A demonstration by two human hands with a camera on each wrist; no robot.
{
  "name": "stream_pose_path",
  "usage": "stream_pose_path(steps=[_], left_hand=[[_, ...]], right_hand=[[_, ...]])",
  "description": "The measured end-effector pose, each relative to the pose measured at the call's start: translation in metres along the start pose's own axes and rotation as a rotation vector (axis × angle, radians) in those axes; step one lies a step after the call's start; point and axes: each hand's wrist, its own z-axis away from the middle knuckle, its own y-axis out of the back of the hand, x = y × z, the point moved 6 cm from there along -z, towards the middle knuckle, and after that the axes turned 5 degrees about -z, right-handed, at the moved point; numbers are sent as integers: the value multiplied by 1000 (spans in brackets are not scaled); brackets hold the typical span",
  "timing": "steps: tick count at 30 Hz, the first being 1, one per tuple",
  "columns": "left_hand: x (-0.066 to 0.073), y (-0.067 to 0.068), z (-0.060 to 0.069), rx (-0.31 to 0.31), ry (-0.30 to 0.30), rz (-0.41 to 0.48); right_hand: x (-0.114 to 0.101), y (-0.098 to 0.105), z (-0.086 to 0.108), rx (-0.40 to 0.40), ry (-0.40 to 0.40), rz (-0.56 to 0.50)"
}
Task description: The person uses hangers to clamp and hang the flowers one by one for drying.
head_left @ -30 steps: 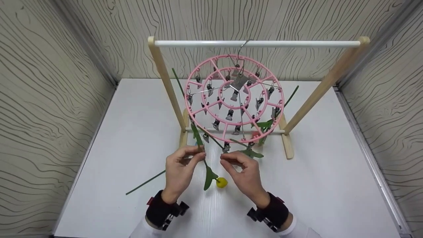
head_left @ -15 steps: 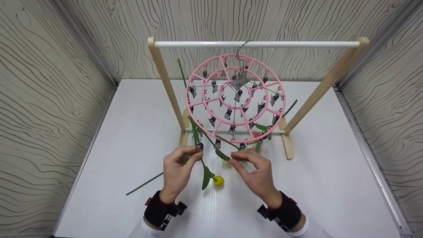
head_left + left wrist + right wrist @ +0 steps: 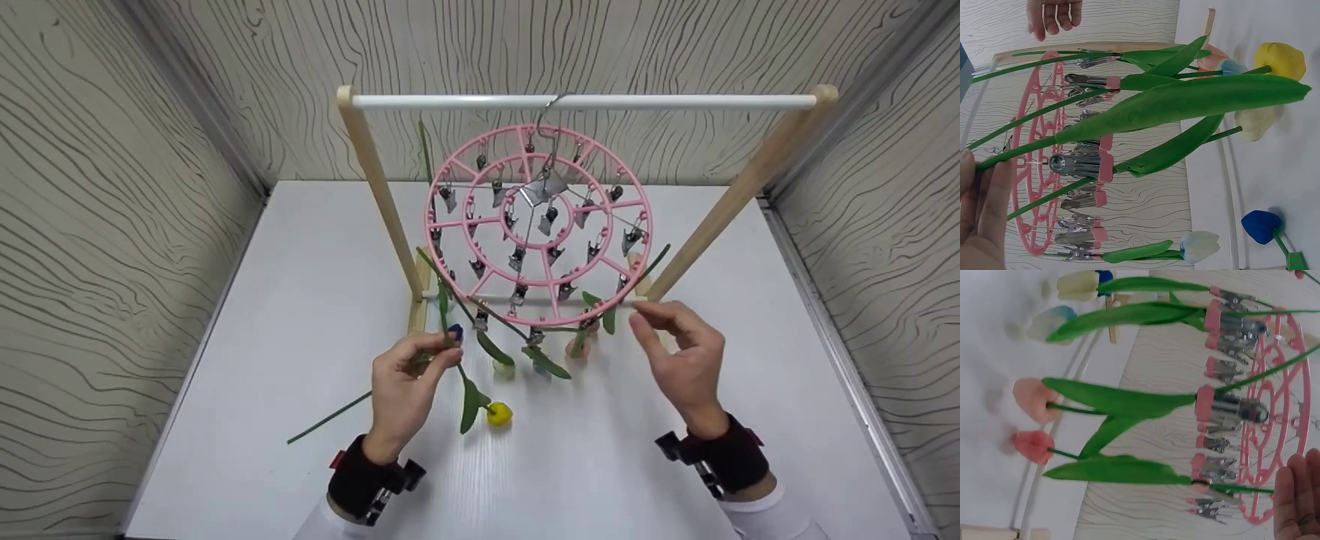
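The left hand pinches the yellow tulip by its stem, bloom down, in front of the pink ring; the right hand, loosely bent, holds nothing near its right rim. Best squeeze a clip fully, seat the stem squarely, and ease off gently

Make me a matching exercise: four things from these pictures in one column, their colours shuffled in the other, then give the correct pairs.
Things
1. Round hanger
2. Loose flower lying on the table
3. Top bar
4. Held flower in the left hand

Colours
A. White
B. Yellow petals
C. Pink rings
D. Blue petals

Right pairs: 1-C, 2-D, 3-A, 4-B
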Motion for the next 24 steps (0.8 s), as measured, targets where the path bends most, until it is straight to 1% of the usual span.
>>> stream_pose_path(steps=[4,6,9,12,16,21,24], left_hand=[[0,0,1,1,9,-9],[-1,-1,2,-2,18,-21],[-1,-2,2,-12,22,-30],[-1,-3,3,-18,14,-26],[-1,-4,4,-18,-8,-11],[-1,-6,5,-20,-10,-16],[-1,-7,5,-25,-2,-20]], right_hand=[[21,18,-17,94,-49,24],[34,23,-25,128,-81,42],[53,28,-36,138,-138,80],[68,26,-47,97,-205,119],[84,19,-59,9,-278,140],[99,9,-72,-96,-351,60],[105,5,-79,-142,-385,-21]])
